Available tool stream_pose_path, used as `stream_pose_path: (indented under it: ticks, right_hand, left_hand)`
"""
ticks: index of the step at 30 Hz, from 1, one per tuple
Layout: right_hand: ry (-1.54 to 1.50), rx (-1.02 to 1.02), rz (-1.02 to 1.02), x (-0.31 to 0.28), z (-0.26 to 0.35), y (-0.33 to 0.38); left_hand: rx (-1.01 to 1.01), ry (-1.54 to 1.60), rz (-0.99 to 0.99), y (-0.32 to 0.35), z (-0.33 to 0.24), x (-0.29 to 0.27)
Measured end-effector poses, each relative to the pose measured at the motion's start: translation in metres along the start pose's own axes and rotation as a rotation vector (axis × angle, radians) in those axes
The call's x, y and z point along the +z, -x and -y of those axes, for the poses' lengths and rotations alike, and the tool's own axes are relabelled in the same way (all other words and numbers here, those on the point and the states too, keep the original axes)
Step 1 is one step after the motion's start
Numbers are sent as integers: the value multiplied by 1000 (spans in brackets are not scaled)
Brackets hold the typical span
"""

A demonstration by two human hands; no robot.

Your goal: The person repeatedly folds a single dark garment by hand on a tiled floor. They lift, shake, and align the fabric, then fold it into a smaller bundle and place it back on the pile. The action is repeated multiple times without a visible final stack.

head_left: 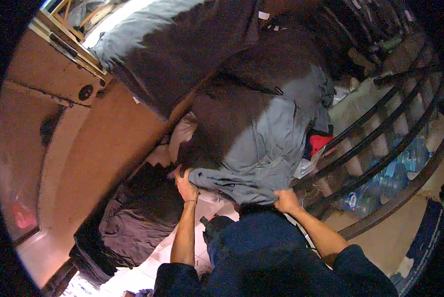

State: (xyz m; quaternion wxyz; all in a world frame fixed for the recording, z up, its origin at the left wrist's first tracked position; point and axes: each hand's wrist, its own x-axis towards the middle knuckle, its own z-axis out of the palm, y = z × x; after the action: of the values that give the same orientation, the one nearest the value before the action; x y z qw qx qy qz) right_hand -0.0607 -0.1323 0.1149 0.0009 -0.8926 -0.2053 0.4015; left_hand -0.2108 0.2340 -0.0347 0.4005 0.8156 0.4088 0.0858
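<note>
A large grey cloth garment (266, 143) lies spread in front of me; its far and left part looks dark, perhaps from shadow. Its near edge runs between my two hands, wrinkled and slightly bunched. At the left corner of that edge, my left hand (186, 187) is closed on the fabric. My right hand (286, 201) grips the same edge at the right corner, fingers wrapped round the cloth. What kind of garment it is, I cannot tell. Next to my left hand is a pile of dark clothes (137, 218).
Another dark grey cloth (172, 54) lies beyond, at the upper left. On the right runs a rack of dark curved bars (365, 173), with clear plastic bottles (380, 190) behind it. A red item (320, 143) sits by the garment's right side. Brown wooden panels (113, 128) stand left.
</note>
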Motion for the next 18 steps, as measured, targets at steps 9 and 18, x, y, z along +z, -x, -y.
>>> stream_pose_path:
  ticks: [9,18]
  right_hand:
    - [-331,-97,-642,-219,-65,-132]
    - [99,-233,-707,-84,69,-172]
  left_hand:
    - [435,-62,-156,-221,-165,54]
    - [406,-293,328,-145,-114,199]
